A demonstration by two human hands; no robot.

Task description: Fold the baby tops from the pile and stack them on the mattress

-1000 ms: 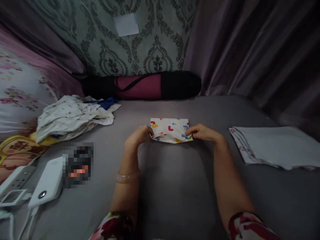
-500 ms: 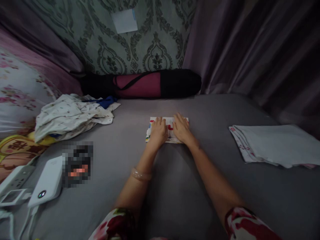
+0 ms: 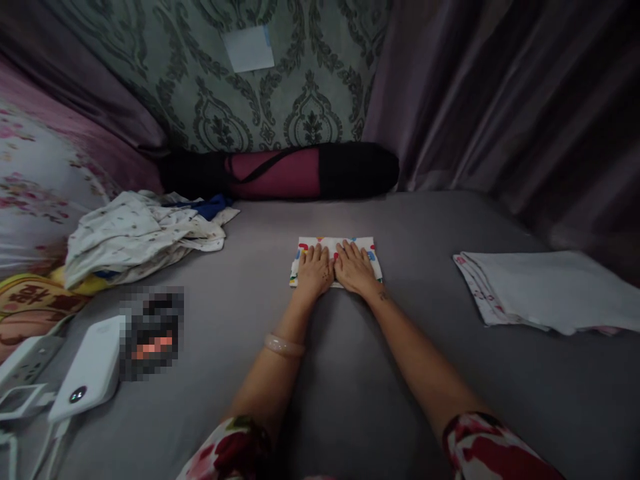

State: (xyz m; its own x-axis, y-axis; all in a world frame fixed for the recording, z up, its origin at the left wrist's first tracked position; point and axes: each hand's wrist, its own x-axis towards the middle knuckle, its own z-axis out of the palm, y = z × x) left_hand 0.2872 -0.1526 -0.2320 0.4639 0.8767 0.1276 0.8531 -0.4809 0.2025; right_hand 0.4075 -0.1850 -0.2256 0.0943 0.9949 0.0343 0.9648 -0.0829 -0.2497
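Note:
A folded white cloth [image 3: 336, 243] with colourful printed shapes lies flat on the grey bed sheet [image 3: 240, 300], in the middle of the head view. My left hand [image 3: 315, 270] rests flat on the cloth's left half, palm down with fingers stretched away from me. On the right half lies my right hand [image 3: 356, 268], also palm down, its fingers slightly spread. The two hands are side by side with their thumbs close together. They cover much of the cloth's middle and near part.
Stacked folded cloths [image 3: 545, 287] lie at the right. At the left are crumpled patterned clothes [image 3: 145, 227], a white power bank [image 3: 90, 367] with cables, a power strip [image 3: 30, 363] and a blurred-out item [image 3: 153, 333]. A black and maroon long bag [image 3: 280, 172] lies along the wall.
My right hand has come down flat and slightly nearer to me on the cloth, showing more of its far edge. My left hand stays in nearly the same place.

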